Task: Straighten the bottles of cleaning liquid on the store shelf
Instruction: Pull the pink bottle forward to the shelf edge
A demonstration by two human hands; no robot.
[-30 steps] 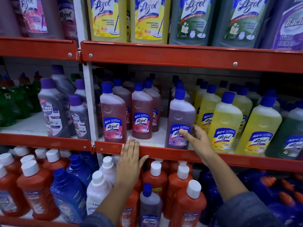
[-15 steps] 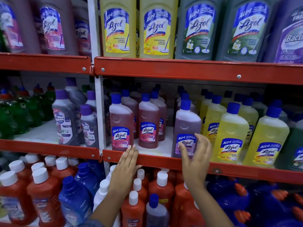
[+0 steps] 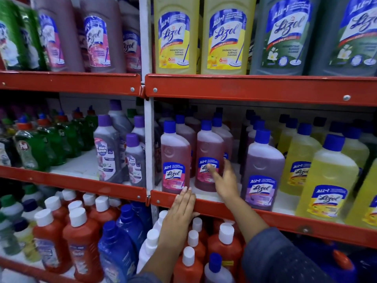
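On the middle shelf stand blue-capped Lizol bottles. Two pink ones are at the front: one (image 3: 175, 158) at the left by the post, a second (image 3: 208, 152) set slightly further back. A purple bottle (image 3: 261, 170) stands to their right, then yellow bottles (image 3: 326, 176). My right hand (image 3: 223, 180) reaches in between the second pink bottle and the purple one, fingers spread, fingertips against the pink bottle's label. My left hand (image 3: 181, 209) lies flat on the red shelf edge (image 3: 265, 213), just below the first pink bottle, holding nothing.
A white upright post (image 3: 149, 139) divides the bays. Purple Max Kleen bottles (image 3: 106, 150) and green bottles (image 3: 67, 137) fill the left bay. Large Lizol bottles (image 3: 175, 35) stand on the upper shelf. Red, blue and white-capped bottles (image 3: 81, 237) crowd the lower shelf.
My right hand has left the purple bottle's label and moved left to the second pink bottle. My left hand stays on the shelf edge. The camera has moved closer and tilted up.
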